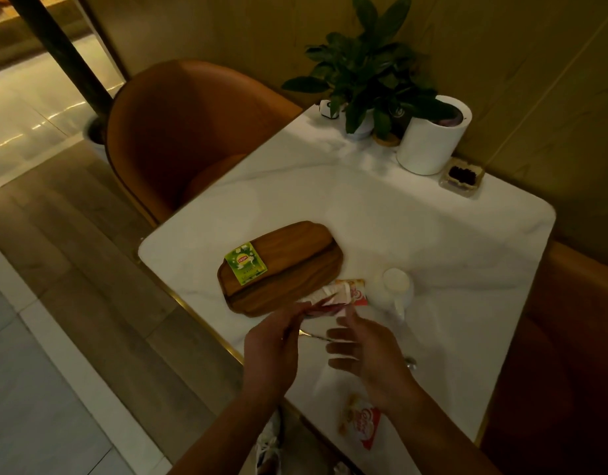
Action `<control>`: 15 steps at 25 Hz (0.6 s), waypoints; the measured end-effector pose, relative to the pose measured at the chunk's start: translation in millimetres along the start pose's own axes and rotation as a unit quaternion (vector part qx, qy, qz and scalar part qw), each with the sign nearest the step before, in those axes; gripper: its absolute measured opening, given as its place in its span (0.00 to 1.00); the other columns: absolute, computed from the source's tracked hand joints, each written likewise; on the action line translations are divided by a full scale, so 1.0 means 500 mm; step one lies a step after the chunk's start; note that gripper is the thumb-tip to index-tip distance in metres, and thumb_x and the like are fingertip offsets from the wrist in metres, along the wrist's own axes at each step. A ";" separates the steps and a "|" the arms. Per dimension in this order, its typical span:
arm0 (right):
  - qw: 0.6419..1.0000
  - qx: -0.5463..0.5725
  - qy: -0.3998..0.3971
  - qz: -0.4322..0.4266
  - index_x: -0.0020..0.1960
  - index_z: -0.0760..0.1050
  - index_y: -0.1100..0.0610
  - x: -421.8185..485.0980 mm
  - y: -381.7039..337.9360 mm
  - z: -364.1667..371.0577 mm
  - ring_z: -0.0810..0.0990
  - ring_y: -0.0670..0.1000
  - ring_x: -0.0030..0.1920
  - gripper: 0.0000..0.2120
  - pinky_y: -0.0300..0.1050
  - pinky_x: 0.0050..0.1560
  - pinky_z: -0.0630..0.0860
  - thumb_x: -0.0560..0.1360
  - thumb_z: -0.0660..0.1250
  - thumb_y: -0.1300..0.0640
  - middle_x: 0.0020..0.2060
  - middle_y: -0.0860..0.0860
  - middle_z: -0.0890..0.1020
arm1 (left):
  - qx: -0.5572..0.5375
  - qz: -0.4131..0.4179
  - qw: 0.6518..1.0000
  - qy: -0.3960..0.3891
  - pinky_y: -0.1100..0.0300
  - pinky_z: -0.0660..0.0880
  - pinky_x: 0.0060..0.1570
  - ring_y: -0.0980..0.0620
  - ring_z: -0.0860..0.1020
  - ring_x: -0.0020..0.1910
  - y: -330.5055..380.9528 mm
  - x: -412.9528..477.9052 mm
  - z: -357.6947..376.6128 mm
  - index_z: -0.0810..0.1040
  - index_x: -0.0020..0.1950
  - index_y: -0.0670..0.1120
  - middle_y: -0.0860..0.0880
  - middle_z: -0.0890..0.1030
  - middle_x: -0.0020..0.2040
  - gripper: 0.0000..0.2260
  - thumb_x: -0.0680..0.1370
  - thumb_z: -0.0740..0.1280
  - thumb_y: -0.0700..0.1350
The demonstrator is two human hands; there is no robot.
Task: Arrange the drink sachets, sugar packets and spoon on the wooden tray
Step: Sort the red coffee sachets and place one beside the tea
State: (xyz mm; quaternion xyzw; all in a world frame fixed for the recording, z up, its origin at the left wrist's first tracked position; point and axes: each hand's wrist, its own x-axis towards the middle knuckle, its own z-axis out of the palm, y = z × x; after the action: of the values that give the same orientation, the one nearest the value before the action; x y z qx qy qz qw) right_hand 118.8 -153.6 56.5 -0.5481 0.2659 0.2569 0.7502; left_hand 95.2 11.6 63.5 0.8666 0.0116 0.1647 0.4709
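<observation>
Dim room with wood-panelled walls; a white marble tabletop stands between orange chairs.

- At the far edge, a leafy potted plant stands beside a white canister with something purplish inside. Near them, a small clear dish holds dark bits.
- The wooden tray holds only 1 green tea sachet on its left end.
- A white cup stands just right of the tray; I cannot tell its contents.
- The left hand pinches a bunch of white-and-red sugar packets over the tray's near corner. The right hand is loosely spread, its top finger at their edge.
- An orange sachet lies beside the tray, and 1 creamer sachet lies near the front edge.
- The spoon lies under the hands.

Square the packets between both hands, then lay them flat beside the tea sachet, leaving room for the spoon.
</observation>
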 end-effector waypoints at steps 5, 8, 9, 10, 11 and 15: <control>0.996 0.038 -0.050 -0.059 0.55 0.82 0.62 -0.007 -0.015 0.018 0.85 0.55 0.43 0.18 0.46 0.36 0.80 0.76 0.67 0.48 0.47 0.62 0.85 | 0.150 0.259 0.953 -0.045 0.52 0.81 0.53 0.42 0.80 0.60 -0.025 -0.006 -0.004 0.83 0.56 0.41 0.40 0.83 0.58 0.13 0.72 0.73 0.34; 0.993 0.004 -0.026 -0.111 0.58 0.81 0.61 -0.004 -0.027 0.019 0.86 0.59 0.48 0.12 0.54 0.44 0.83 0.77 0.66 0.59 0.49 0.60 0.86 | 0.097 0.200 0.973 -0.066 0.53 0.79 0.58 0.44 0.77 0.65 -0.007 -0.020 -0.012 0.84 0.54 0.41 0.41 0.81 0.62 0.13 0.70 0.74 0.33; 0.992 -0.009 -0.019 -0.121 0.58 0.81 0.61 -0.004 -0.029 0.015 0.86 0.59 0.49 0.11 0.57 0.47 0.83 0.77 0.66 0.60 0.50 0.60 0.86 | 0.037 0.157 0.984 -0.070 0.55 0.77 0.61 0.46 0.76 0.67 0.004 -0.026 -0.014 0.83 0.55 0.42 0.43 0.80 0.63 0.14 0.71 0.73 0.34; 0.992 -0.020 -0.009 -0.126 0.58 0.80 0.60 -0.007 -0.032 0.013 0.85 0.59 0.50 0.11 0.59 0.49 0.83 0.78 0.66 0.60 0.50 0.60 0.86 | -0.030 0.096 0.993 -0.066 0.58 0.76 0.61 0.49 0.76 0.67 0.019 -0.027 -0.016 0.83 0.57 0.43 0.46 0.80 0.63 0.14 0.72 0.71 0.38; 0.991 -0.029 0.000 -0.132 0.59 0.80 0.59 -0.009 -0.034 0.010 0.86 0.59 0.50 0.11 0.58 0.49 0.83 0.78 0.66 0.60 0.50 0.59 0.86 | -0.083 0.023 0.995 -0.053 0.60 0.77 0.59 0.53 0.77 0.65 0.035 -0.023 -0.016 0.82 0.58 0.45 0.49 0.80 0.63 0.14 0.73 0.70 0.43; 0.985 -0.058 0.017 -0.164 0.57 0.81 0.58 -0.016 -0.035 0.008 0.87 0.56 0.45 0.10 0.49 0.40 0.84 0.77 0.67 0.59 0.47 0.56 0.87 | -0.179 -0.275 0.941 -0.087 0.52 0.83 0.49 0.52 0.83 0.52 0.069 0.014 -0.001 0.78 0.62 0.48 0.49 0.82 0.57 0.16 0.76 0.70 0.51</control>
State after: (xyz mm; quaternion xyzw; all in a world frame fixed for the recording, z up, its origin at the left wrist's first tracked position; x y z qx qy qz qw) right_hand 125.4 -155.0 75.2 -0.6313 0.1701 0.1364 0.7443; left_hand 97.2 -6.1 93.8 0.7419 0.1782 -0.0479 0.6446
